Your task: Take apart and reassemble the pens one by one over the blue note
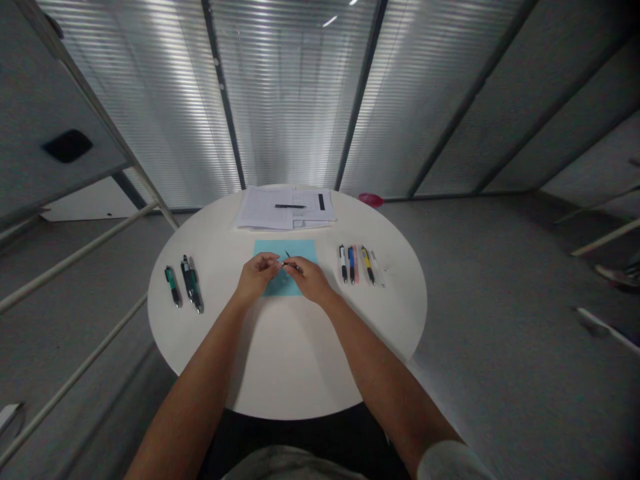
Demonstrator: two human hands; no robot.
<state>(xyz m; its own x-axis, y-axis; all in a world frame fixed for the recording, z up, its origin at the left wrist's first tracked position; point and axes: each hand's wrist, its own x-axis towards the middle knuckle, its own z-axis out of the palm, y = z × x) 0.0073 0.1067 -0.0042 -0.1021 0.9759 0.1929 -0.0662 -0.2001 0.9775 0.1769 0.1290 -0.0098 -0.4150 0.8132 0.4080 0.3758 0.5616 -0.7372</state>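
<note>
1 slim pen (293, 266), mostly hidden, finger-pinched by L hand (256, 277) & R hand (311, 280), above blue paper (285, 250)

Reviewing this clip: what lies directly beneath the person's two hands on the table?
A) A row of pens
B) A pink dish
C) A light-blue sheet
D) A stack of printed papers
C: the light-blue paper sheet shows beneath the left hand and right hand, lying flat on the round white table.

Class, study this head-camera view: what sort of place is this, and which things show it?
Probably an office meeting room: a round white table, stacked printed papers, pens laid in a row, and a striped glass partition behind.
</note>
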